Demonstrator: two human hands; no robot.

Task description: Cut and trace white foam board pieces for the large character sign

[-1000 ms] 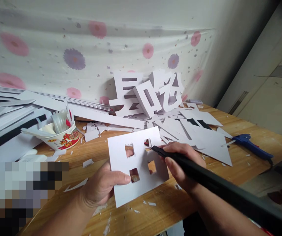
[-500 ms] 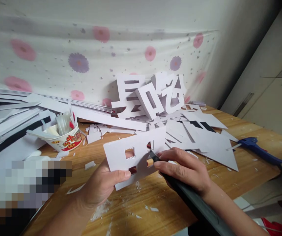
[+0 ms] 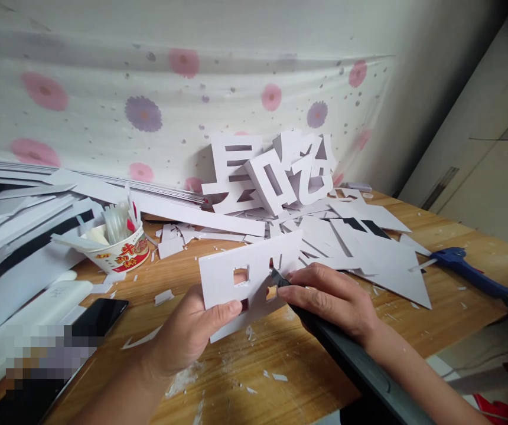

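Observation:
My left hand grips a white foam board piece by its left end, thumb on the front face and fingers behind it. Several small rectangular openings pierce the board. My right hand is closed round a long dark knife, whose pointed tip touches the board at the openings on its right side. The far end of the knife runs down toward the bottom edge of the view. Below the board, white crumbs and scraps lie on the wooden table.
White block characters stand at the back among board offcuts. At right lies a blue glue gun. A paper bowl of glue sticks, a phone and a white device sit at left, beside stacked boards.
The board has shifted slightly to the right and turned a little in my left hand's hold. The knife tip stays against its right-side openings.

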